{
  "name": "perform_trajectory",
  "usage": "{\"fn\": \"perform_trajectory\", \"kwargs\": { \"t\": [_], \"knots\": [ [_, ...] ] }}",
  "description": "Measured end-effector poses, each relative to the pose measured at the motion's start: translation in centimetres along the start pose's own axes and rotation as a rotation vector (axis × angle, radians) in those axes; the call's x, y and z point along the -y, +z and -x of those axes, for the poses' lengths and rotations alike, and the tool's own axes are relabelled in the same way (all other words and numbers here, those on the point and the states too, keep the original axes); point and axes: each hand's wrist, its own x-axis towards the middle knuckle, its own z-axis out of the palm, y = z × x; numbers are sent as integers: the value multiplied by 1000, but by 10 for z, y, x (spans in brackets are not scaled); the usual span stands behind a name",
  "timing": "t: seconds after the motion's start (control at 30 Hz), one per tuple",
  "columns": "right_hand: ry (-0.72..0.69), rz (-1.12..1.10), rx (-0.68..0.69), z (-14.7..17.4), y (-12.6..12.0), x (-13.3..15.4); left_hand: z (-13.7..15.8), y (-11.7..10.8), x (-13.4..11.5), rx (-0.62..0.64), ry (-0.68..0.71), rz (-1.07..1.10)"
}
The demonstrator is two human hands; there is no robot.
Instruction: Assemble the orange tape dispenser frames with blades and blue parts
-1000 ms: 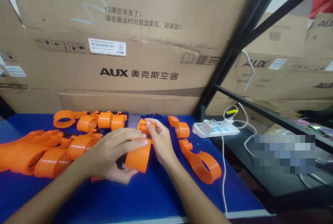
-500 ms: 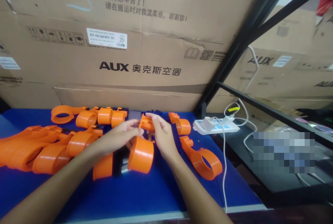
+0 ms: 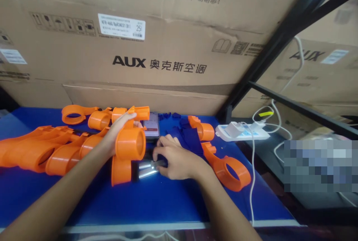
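My left hand (image 3: pixel 113 132) is closed around an orange plastic ring part (image 3: pixel 130 144), lifted above the table with its ribbed clip end (image 3: pixel 142 113) pointing up and right. My right hand (image 3: pixel 177 159) is lower down on the table, its fingers curled together at a metal tool with bright silver arms (image 3: pixel 147 169). What kind of tool it is, I cannot make out. Thumb and fingertips press at its dark end; part of it is hidden by the hand. Another orange ring part (image 3: pixel 121 172) stands just below the held one.
Several orange ring parts (image 3: pixel 64 157) lie in rows at the left. Two more, one being an open loop (image 3: pixel 232 174), lie at the right beside dark blue cloth-like pieces (image 3: pixel 192 140). A phone (image 3: pixel 152 125) lies behind the hands. A white power strip (image 3: pixel 243 132) trails cables. Cardboard boxes (image 3: pixel 167 95) stand behind.
My right hand has let go of the orange part and moved down to the metal tool. My left hand has moved left with the part, turning it. The camera view has shifted slightly.
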Motion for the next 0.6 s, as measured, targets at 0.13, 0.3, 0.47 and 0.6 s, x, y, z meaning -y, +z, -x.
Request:
{"fn": "perform_trajectory", "kwargs": {
  "t": [0.13,0.3,0.47,0.6],
  "knots": [
    [49,27,10,2,0,-4,2,3,-4,5,102,-60],
    [-10,38,-55,-3,4,-3,3,2,-7,-4,102,-84],
    [-6,1,-163,-6,-1,-1,-2,-2,-2,21,88,-72],
    [128,-322,-336,-5,-6,-4,-5,-3,1,85,90,-57]
  ]
}}
